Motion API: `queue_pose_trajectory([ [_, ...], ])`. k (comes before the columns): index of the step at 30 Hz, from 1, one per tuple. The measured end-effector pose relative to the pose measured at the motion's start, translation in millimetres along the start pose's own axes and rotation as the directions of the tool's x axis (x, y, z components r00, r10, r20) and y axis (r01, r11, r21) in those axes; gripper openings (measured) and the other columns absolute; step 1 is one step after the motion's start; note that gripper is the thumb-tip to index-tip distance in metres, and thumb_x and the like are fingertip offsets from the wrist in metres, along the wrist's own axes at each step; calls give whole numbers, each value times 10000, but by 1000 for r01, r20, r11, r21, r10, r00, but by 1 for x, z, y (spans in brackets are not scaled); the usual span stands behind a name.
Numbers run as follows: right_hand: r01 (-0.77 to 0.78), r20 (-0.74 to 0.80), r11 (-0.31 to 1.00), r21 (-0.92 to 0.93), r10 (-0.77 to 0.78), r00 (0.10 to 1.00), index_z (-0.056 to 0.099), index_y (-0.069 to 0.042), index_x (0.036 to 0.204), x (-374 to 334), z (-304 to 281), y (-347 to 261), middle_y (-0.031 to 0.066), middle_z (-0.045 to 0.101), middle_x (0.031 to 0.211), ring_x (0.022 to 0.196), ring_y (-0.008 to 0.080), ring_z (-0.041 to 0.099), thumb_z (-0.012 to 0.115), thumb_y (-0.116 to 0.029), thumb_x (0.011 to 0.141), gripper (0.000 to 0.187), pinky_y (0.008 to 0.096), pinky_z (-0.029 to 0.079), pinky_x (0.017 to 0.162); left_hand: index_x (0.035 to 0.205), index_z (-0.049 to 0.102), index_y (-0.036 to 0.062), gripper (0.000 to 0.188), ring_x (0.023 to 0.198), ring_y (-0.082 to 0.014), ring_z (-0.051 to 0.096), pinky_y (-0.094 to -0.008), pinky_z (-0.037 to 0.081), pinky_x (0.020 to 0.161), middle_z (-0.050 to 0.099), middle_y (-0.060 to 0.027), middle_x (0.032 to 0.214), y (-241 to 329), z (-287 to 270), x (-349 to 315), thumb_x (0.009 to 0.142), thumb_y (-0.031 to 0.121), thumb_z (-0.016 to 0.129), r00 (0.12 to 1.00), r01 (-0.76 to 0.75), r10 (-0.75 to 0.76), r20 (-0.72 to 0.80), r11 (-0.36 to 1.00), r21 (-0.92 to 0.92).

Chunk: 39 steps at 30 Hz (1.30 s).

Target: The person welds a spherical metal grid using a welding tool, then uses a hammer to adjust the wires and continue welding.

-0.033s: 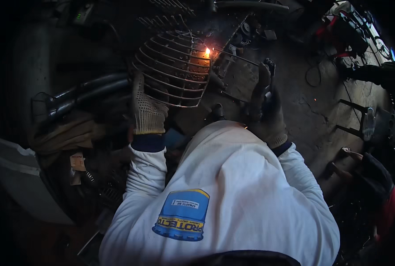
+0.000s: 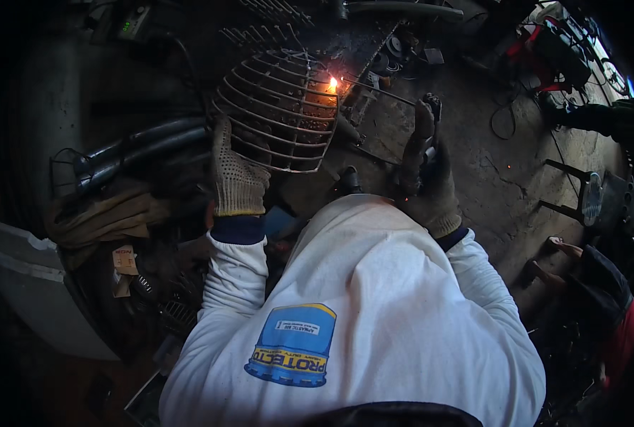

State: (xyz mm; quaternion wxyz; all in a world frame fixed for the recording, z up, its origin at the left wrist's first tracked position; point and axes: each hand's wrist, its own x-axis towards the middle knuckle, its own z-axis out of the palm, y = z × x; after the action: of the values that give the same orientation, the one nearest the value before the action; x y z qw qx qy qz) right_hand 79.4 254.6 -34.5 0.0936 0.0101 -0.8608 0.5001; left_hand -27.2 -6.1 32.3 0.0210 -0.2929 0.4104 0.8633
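Observation:
A curved cage of thin metal bars (image 2: 305, 99) stands in front of me. My left hand (image 2: 238, 174), in a dotted knit glove, is closed on its left edge; the fingertips are partly hidden. In my right hand (image 2: 436, 188), also gloved and darker, is a dark welding electrode holder (image 2: 423, 135). From it a thin welding rod (image 2: 381, 92) runs left to the cage's upper right side. There a bright orange glow (image 2: 332, 84) burns at the rod's tip, lighting the nearby bars, with smoke above it.
Dark pipes (image 2: 142, 142) lie to the left, above a crumpled brown cloth (image 2: 110, 217) and a small carton (image 2: 124, 261). Several metal rods (image 2: 278, 8) stick out at the top. On the right are a stool (image 2: 591, 196), a cable (image 2: 502, 121) and another person's feet (image 2: 559, 248).
Both hands, the cage and the rod hold the same places. The surroundings look slightly brighter, and the sparks lie differently.

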Motion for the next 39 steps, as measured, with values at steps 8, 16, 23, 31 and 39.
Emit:
queue_pose_trajectory([
  [8, -196, 87, 850, 489, 176, 980, 194, -19, 1478, -20, 24, 51, 119, 575, 1225, 1091, 178, 602, 832, -137, 722, 996, 342, 473, 965, 1193, 622, 106, 328, 990, -183, 665, -314, 582, 844, 672, -45, 1146, 1, 2, -5, 935, 304, 665, 1000, 3, -3, -18, 1000, 10],
  [16, -42, -94, 941, 336, 78, 993, 225, -5, 1452, -12, 11, 13, 130, 547, 1257, 1106, 175, 585, 824, -122, 734, 943, 331, 444, 996, 1182, 634, 108, 309, 966, -186, 672, -325, 588, 849, 678, -50, 1126, 3, 4, -5, 942, 302, 653, 999, 5, -4, -37, 1000, 28],
  [23, -209, 57, 900, 382, 203, 978, 252, -17, 1452, -9, 8, 3, 134, 530, 1287, 1115, 176, 566, 765, -27, 781, 845, 328, 476, 917, 1287, 575, 102, 480, 1131, -274, 618, -430, 554, 954, 602, -108, 1290, 5, -14, 9, 906, 374, 680, 1000, 1, -2, 18, 998, 57],
  [31, -151, -58, 945, 289, 175, 983, 255, -38, 1465, -23, 6, 19, 143, 531, 1284, 1133, 223, 568, 800, -29, 736, 911, 376, 478, 935, 1299, 577, 145, 477, 1161, -253, 607, -406, 529, 983, 589, -66, 1328, 3, -1, 12, 949, 469, 596, 976, -39, 57, -209, 995, 90],
  [39, -100, -139, 970, 222, 133, 981, 270, -36, 1465, -27, -9, 24, 141, 538, 1262, 1113, 237, 571, 839, -91, 690, 963, 375, 481, 922, 1242, 596, 174, 505, 1055, -183, 647, -331, 587, 805, 641, 14, 1240, -1, -7, 13, 929, 569, 568, 946, -87, 108, -307, 993, 80],
])
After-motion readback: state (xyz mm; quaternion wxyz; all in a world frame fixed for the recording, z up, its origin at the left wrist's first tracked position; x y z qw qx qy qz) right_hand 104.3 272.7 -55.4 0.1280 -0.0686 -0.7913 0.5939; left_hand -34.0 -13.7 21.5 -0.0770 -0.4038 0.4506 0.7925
